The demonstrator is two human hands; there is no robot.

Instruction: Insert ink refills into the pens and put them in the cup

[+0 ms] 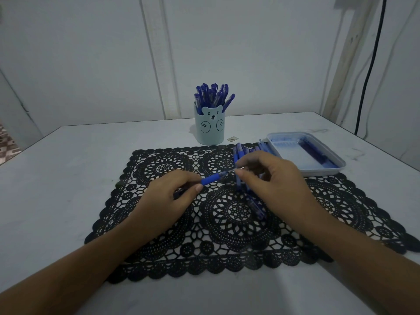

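Fingers (241,172) of right hand (272,178) pinch tip end of pen (212,178); refill or nose cone, cannot tell. Left hand (168,196) curled round barrel. Pen held in front of cup (210,130), well apart. Likely light, stiff, smooth plastic; rubber sleeve safest hold.

Home room: white table (68,167), black lace placemat (227,235), bear-face pen cup (210,130), panelled wall (91,53).

Black lace-look mat (238,214) (openwork), smooth plastic cup (210,130) & tray (318,171).
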